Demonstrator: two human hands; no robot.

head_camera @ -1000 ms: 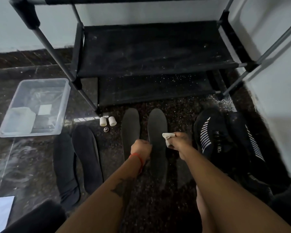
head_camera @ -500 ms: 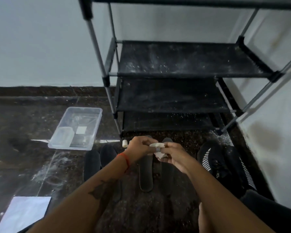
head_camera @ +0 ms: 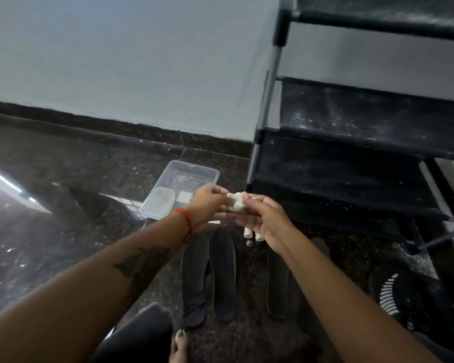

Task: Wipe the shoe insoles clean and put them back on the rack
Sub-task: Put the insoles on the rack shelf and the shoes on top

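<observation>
Both hands meet in mid-air over the floor [head_camera: 63, 258], pinching a crumpled white cloth [head_camera: 237, 202] between them: the left hand [head_camera: 207, 203] grips its left edge with curled fingers, the right hand [head_camera: 264, 218] grasps its right side. Below them, dark insoles [head_camera: 223, 273] lie side by side on the floor, near the foot of the black rack [head_camera: 351, 153]. A clear tub [head_camera: 180, 189] sits on the floor left of the rack. Two small white cylinders [head_camera: 248, 233] stand just beside the right hand. Striped black shoes [head_camera: 393, 292] rest at lower right.
</observation>
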